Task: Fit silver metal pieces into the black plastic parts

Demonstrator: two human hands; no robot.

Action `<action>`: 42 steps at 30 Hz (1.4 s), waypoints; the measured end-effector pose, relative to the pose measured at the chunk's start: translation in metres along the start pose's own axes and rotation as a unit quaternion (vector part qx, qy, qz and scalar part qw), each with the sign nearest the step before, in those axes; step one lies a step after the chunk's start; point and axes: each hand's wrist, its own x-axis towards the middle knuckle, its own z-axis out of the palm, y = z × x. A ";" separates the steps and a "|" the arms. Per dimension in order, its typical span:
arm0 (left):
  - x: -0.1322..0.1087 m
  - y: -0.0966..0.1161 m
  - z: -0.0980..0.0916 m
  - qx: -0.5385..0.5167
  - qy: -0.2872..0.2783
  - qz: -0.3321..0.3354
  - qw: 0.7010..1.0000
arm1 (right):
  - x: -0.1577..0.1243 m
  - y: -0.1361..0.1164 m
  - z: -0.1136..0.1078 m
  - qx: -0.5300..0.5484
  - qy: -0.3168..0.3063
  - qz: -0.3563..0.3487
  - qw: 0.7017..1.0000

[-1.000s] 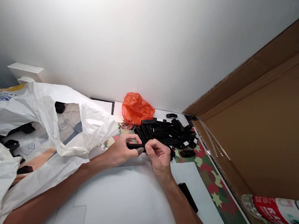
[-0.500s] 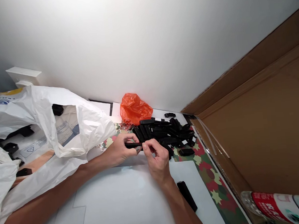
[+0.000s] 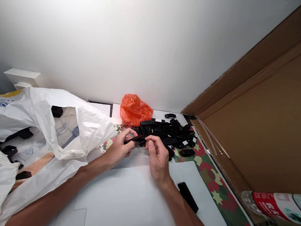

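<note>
Black slim plastic bar (image 3: 135, 139) clamped by left hand (image 3: 119, 149), right hand (image 3: 158, 158) grips; matching pile (image 3: 172, 134) behind.

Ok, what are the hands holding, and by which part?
One slim black piece: the left hand pinches its left end, the right hand its right end, just in front of the pile of black pieces.

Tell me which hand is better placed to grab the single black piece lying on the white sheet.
Probably the right hand: the single black piece lies just beside its forearm, while the left hand sits farther off. Both hands pinch a black strip between them.
</note>
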 end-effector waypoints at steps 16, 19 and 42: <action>0.005 -0.006 -0.005 0.011 0.098 0.004 0.995 | 0.008 -0.003 -0.006 -0.065 0.044 -0.058 0.995; 0.003 -0.003 -0.006 0.009 0.075 0.006 0.997 | 0.010 -0.002 -0.008 -0.075 0.046 -0.069 0.994; -0.005 -0.007 -0.004 0.211 -0.048 0.097 0.971 | 0.105 -0.047 0.029 -0.193 -0.303 -0.087 0.929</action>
